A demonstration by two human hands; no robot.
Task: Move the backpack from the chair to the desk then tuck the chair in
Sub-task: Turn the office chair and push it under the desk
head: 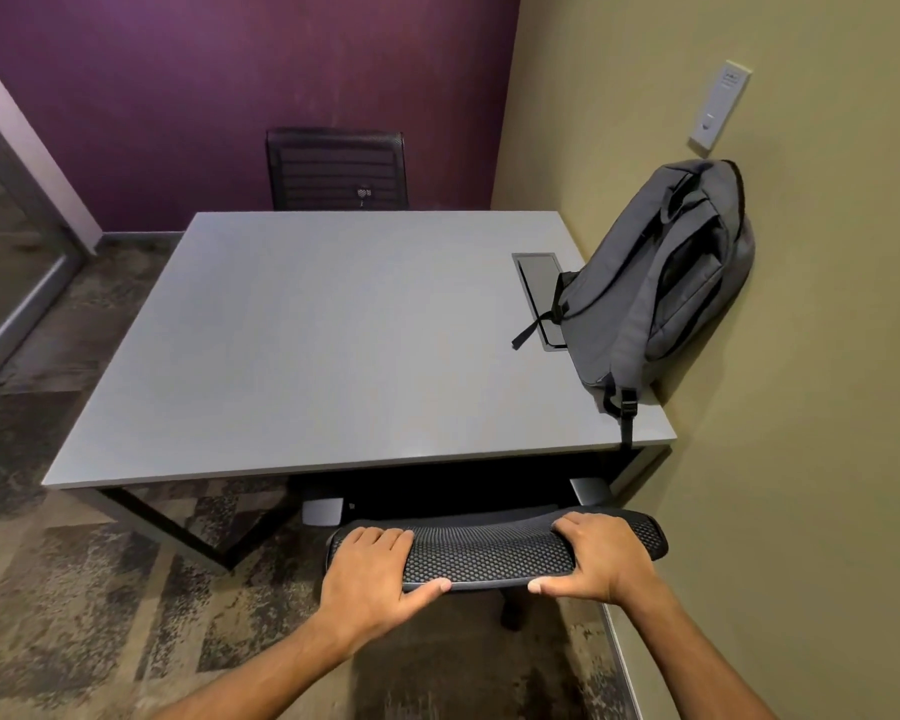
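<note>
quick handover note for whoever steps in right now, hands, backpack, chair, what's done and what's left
Left hand: gripping the top of the chair back, left end.
Right hand: gripping the same chair back, right end.
Backpack: upright on the desk at its right edge, leaning on the wall; one strap hangs over the front edge.
Done: backpack is on the desk.
Chair: seat already under the desk, back close to the front edge.
Left: finish the push if any travel remains, then let go.

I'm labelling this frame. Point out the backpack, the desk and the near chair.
backpack (pixel 661 283): head view, grey front panel.
desk (pixel 333 345): head view, bare top.
near chair (pixel 489 556): head view, mesh backrest top.
</note>
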